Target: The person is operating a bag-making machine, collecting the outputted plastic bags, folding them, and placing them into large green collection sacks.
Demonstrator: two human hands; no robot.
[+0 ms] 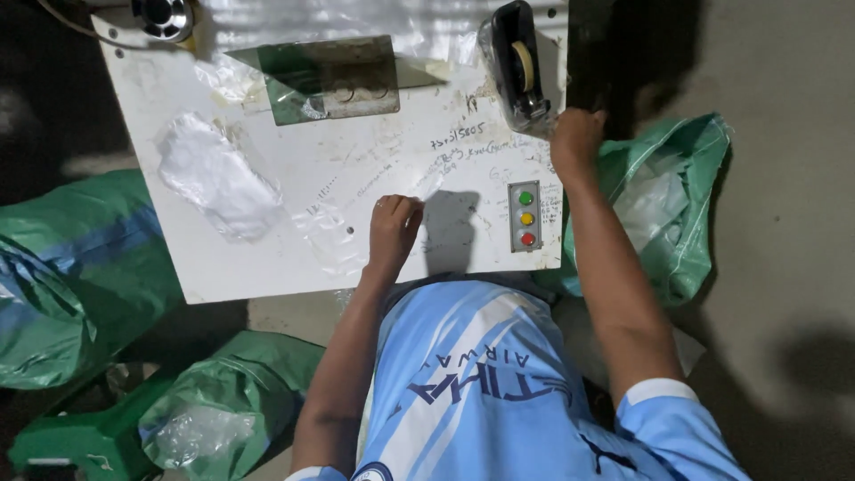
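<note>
We pin the clear film [334,233] near the desk's [267,267] front edge with our clenched left hand [394,223]; our right hand [577,135] reaches the tape dispenser [517,67], its grip unclear.

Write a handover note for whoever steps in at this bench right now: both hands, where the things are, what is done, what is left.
Left hand: fingers curled, resting on the white worktop, holding nothing visible.
Right hand: at the base of the black tape dispenser on the top right corner.
One filled clear plastic bag lies on the worktop's left side.
Three-button panel sits untouched between the hands.
Green sacks flank the bench.
Left to do: cannot tell from this view.
</note>
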